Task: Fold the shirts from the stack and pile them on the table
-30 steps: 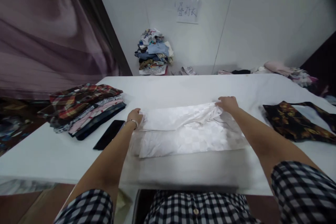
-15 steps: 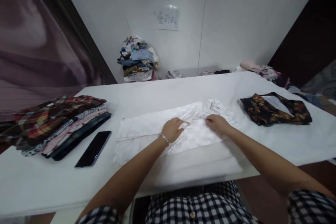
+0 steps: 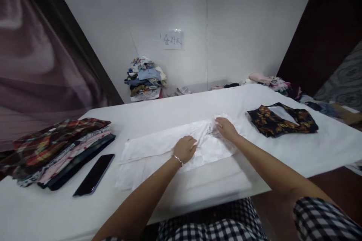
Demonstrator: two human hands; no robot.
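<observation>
White cloth covers the surface point(image 3: 158, 115), where a white garment point(image 3: 158, 150) lies with its long axis left to right. The left hand point(image 3: 185, 148) presses its middle, fingers curled; the right hand point(image 3: 224, 128) pinches bunched fabric just beyond.

Both the left hand point(image 3: 185, 148) and the right hand point(image 3: 224, 128) rest on a shirt point(image 3: 158, 150) spread on the worktop point(image 3: 175, 109). Left of the left hand lies a phone point(image 3: 94, 174), with a stack of clothes point(image 3: 56, 147) beyond it. Right of the right hand lies another garment point(image 3: 283, 120), and a heap of clothes point(image 3: 144, 79) sits behind the worktop, well apart from both hands.
</observation>
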